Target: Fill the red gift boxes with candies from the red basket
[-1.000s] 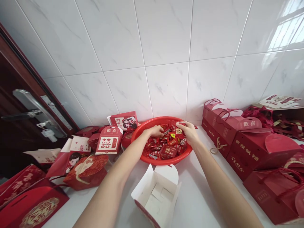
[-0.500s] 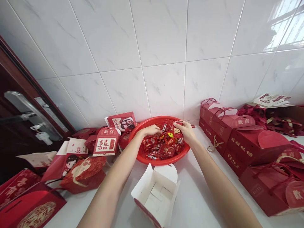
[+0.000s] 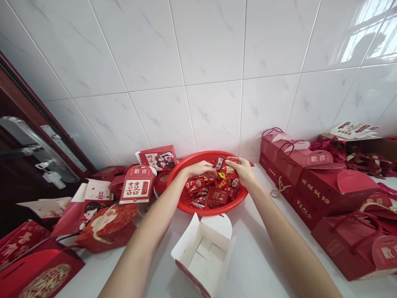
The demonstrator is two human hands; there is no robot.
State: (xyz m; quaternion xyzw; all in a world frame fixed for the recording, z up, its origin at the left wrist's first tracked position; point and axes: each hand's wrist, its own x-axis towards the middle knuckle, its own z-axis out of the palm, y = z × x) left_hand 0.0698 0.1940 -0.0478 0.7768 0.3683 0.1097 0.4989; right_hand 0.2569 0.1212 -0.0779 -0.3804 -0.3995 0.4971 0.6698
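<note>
A red plastic basket (image 3: 175,203) holds many wrapped candies (image 3: 198,186) in red, gold and dark wrappers. Over its left side, my left hand (image 3: 200,169) is closed, fingertips pinched at a red candy with a white label (image 3: 220,163). At the basket's right side my right hand (image 3: 244,170) pinches a red and gold candy packet (image 3: 230,166) between thumb and fingers. The two hands are close together, the candies between them. In front of the basket stands an open carton (image 3: 206,254), white inside and red outside, its flaps up and nothing inside.
Red gift boxes (image 3: 328,192) with cord handles are stacked at the right. More red boxes (image 3: 139,185) crowd the left, near a dark door with a metal handle (image 3: 40,145). Ribbons (image 3: 369,159) and printed cards (image 3: 353,129) lie at the far right. A tiled wall (image 3: 214,111) stands behind.
My left hand has moved right, toward my right hand, and the white-labelled candy has shifted right with it. My right hand still pinches its packet. The open carton has stayed in place.
</note>
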